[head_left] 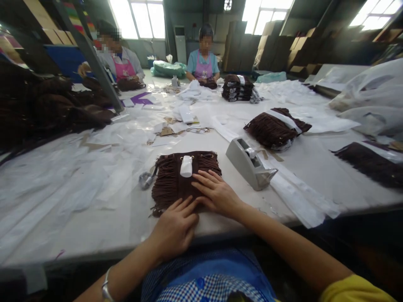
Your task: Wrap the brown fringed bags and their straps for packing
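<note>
Two hands lie palm-down on a brown fringed bag (176,180), which sits flat at the near edge of the table (94,226), dead centre. The left hand (174,228) covers the bag's near fringe hem with loose, flat fingers. The right hand (217,193) has fingers spread across the right half and pinches nothing. Looks like a smoothing/pressing-flat step. A white wrapped clasp (186,166) sits at the bag's top centre. The fringe is loose, so any lift would likely need support from underneath. A grey tape dispenser (248,163) is just right of the bag. A banded fringed bag (275,128) is farther right, with a stack of bags (237,88) far behind. Paper scraps (170,130) lie mid-table. Two other people (204,58) work at the far side.
</note>
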A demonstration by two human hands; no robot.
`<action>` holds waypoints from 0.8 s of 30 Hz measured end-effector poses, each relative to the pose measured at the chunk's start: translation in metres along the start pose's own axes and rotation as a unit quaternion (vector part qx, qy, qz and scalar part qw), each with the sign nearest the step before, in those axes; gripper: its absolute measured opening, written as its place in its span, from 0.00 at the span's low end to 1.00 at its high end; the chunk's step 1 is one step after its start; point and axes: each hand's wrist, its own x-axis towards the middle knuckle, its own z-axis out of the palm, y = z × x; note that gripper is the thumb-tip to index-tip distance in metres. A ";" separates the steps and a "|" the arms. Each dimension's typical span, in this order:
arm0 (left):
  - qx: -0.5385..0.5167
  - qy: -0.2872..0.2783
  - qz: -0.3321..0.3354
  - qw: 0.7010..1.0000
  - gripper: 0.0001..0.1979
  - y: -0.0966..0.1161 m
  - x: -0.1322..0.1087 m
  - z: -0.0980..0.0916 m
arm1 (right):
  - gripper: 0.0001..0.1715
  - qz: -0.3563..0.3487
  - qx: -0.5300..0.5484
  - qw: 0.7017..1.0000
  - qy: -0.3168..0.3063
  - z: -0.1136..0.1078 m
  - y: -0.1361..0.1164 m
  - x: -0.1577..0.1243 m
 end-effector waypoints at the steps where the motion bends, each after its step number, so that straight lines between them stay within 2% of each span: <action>1: -0.004 0.005 -0.004 1.000 0.13 0.003 0.000 -0.001 | 0.27 0.009 -0.002 1.000 -0.026 0.004 0.003 0.003; 3: -0.010 0.033 -0.035 0.999 0.12 0.003 0.002 0.000 | 0.30 0.021 0.001 0.997 -0.068 0.010 0.008 0.005; 6: 0.008 0.079 -0.093 0.993 0.11 -0.010 0.015 0.005 | 0.31 0.030 0.008 0.995 -0.094 0.012 0.011 0.004; 8: 0.040 0.105 -0.081 0.990 0.10 -0.020 0.026 0.013 | 0.33 0.036 0.021 0.994 -0.101 0.011 0.013 0.005; 10: 0.074 0.128 -0.047 0.988 0.13 -0.029 0.032 0.023 | 0.35 0.036 0.047 0.993 -0.105 0.007 0.018 0.005; 13: 0.118 0.125 -0.022 0.985 0.20 -0.036 0.033 0.037 | 0.27 0.018 0.114 0.989 -0.089 -0.010 0.027 0.006; 16: 0.149 0.119 -0.011 0.982 0.23 -0.041 0.029 0.045 | 0.17 0.077 0.201 0.977 0.000 -0.050 0.020 0.008; 18: 0.160 0.133 -0.001 0.978 0.24 -0.044 0.027 0.047 | 0.14 0.153 0.291 0.942 0.074 -0.085 0.000 0.013; 20: 0.163 0.149 0.007 0.975 0.24 -0.045 0.028 0.047 | 0.16 0.155 0.437 0.883 0.076 -0.118 -0.026 0.021; 22: 0.157 0.147 0.001 0.977 0.24 -0.045 0.029 0.048 | 0.27 0.067 0.569 0.820 0.006 -0.141 -0.049 0.031; 24: 0.146 0.133 -0.011 0.980 0.24 -0.045 0.029 0.048 | 0.35 0.022 0.616 0.784 -0.071 -0.150 -0.063 0.037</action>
